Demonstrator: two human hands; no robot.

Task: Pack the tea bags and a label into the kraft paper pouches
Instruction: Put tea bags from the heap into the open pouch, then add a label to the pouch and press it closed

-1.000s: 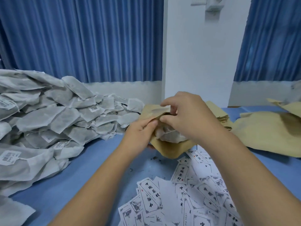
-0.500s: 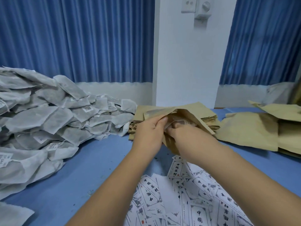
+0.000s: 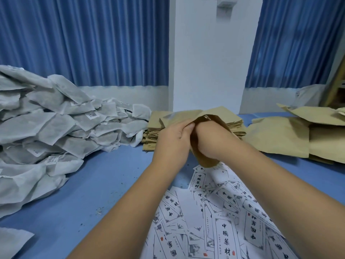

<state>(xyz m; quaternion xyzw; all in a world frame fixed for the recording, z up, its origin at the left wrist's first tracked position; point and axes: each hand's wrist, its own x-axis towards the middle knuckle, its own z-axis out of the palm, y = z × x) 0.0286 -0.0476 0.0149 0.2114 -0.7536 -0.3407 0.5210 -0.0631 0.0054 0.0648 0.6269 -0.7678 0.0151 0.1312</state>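
Kraft paper pouch (image 3: 183, 116), held open above the middle of a blue tabletop (image 3: 97, 193) between two bare hands. The left hand (image 3: 172, 141) pinches the pouch's near edge, with thumb and fingers curled on the paper. The right hand (image 3: 211, 143) is pushed into the mouth of the pouch; its fingers are hidden inside, so it cannot be told whether they hold anything. Just behind the hands lies a stack of flat pouches (image 3: 151, 135). A large heap of white tea bags (image 3: 56, 128), some with small printed tags, fills the left side of the tabletop. Under the forearms, a loose spread of white labels (image 3: 225, 238) printed with black Chinese characters covers the near right. Fuller-looking kraft pouches (image 3: 280, 141) lie piled at the far right. Small dark specks dot the bare blue surface. Behind the tabletop, pleated blue curtains (image 3: 93, 43) hang on both sides of a white wall pillar (image 3: 211, 68)
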